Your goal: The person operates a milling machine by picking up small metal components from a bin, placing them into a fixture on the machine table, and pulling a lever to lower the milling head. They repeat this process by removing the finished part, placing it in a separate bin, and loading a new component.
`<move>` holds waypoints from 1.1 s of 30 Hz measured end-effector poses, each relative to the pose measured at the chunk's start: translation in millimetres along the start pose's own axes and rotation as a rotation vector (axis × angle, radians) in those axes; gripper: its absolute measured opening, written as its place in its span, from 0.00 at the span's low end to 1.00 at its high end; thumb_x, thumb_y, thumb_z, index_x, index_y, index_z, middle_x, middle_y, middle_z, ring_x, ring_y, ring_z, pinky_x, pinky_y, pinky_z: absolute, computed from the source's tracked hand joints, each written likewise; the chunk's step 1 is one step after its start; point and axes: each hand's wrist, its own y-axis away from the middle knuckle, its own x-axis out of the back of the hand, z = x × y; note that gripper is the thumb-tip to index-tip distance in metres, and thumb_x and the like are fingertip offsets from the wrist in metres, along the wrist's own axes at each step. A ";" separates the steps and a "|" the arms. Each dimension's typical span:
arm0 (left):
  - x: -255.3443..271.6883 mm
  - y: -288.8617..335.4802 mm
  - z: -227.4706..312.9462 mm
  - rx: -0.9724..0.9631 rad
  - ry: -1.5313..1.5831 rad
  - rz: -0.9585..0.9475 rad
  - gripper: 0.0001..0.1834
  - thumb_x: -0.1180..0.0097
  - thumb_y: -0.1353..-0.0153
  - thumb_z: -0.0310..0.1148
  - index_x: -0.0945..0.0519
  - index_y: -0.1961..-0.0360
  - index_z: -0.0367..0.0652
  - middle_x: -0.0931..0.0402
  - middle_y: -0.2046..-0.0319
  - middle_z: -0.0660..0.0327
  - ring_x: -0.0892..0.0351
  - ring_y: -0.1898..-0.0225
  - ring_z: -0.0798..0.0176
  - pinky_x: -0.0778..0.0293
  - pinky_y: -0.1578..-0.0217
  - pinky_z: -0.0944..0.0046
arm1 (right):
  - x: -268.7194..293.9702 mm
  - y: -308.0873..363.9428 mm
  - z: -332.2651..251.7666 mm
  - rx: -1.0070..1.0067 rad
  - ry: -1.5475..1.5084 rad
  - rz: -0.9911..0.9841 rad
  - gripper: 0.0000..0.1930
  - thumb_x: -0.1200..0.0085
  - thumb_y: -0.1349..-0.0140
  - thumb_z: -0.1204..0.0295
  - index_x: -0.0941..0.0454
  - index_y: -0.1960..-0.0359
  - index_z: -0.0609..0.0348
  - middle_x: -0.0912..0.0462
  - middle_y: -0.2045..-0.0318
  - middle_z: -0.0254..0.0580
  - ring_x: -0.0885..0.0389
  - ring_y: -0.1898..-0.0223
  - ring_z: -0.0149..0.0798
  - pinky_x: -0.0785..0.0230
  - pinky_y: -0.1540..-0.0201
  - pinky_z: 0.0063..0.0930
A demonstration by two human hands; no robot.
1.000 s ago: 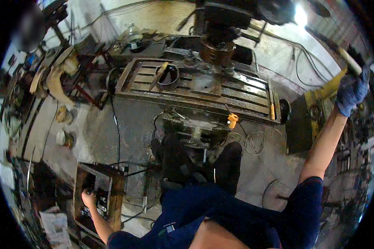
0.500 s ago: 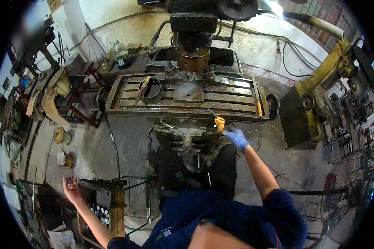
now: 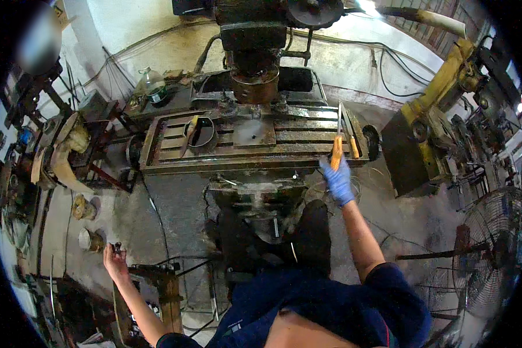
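My right hand (image 3: pixel 339 181), in a blue glove, is closed round the orange handle of a file (image 3: pixel 336 152). Its slim metal blade points away over the right end of the slotted machine table (image 3: pixel 307 152). Close beside it, a second orange-handled tool (image 3: pixel 354 147) lies along the table's right edge. Low on the left, my bare left hand (image 3: pixel 116 264) is closed on a small dark metal part (image 3: pixel 119 250), too small to make out fully. A flat metal plate (image 3: pixel 254 134) sits mid-table under the machine head (image 3: pixel 255 81).
On the table's left stands a dark round pan (image 3: pixel 205 139) with a brush (image 3: pixel 189 133) across it. Tins (image 3: pixel 90 239) stand on the floor to the left. A caged fan (image 3: pixel 487 249) is at right; a wooden-edged stand (image 3: pixel 169 296) is near my left forearm.
My right hand has moved away from me and to the right with the file, which now points forward. My left hand has shifted slightly to the right. The whole view has shifted a little.
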 end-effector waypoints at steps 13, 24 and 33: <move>-36.7 -1.1 -15.3 0.131 -0.193 -0.186 0.05 0.54 0.43 0.30 0.32 0.71 0.39 0.26 0.73 0.55 0.25 0.79 0.59 0.23 0.72 0.55 | -86.0 -62.0 -74.2 0.126 1.185 -0.683 0.25 0.54 0.49 0.48 0.20 0.67 0.58 0.19 0.67 0.49 0.21 0.63 0.49 0.30 0.60 0.39; -88.8 26.2 -51.6 0.105 -0.210 -0.390 0.15 0.54 0.44 0.26 0.31 0.57 0.27 0.32 0.59 0.48 0.25 0.63 0.51 0.23 0.67 0.51 | -68.6 -17.0 -89.5 0.085 1.088 -1.078 0.30 0.51 0.53 0.42 0.22 0.74 0.62 0.21 0.74 0.56 0.21 0.69 0.52 0.30 0.66 0.41; -204.8 63.2 -99.6 0.426 -0.075 -0.592 0.19 0.60 0.48 0.24 0.35 0.52 0.31 0.27 0.67 0.42 0.22 0.71 0.48 0.23 0.68 0.54 | -87.8 97.5 -101.8 0.274 0.866 -1.348 0.34 0.56 0.52 0.38 0.23 0.78 0.64 0.23 0.80 0.57 0.24 0.73 0.55 0.32 0.66 0.41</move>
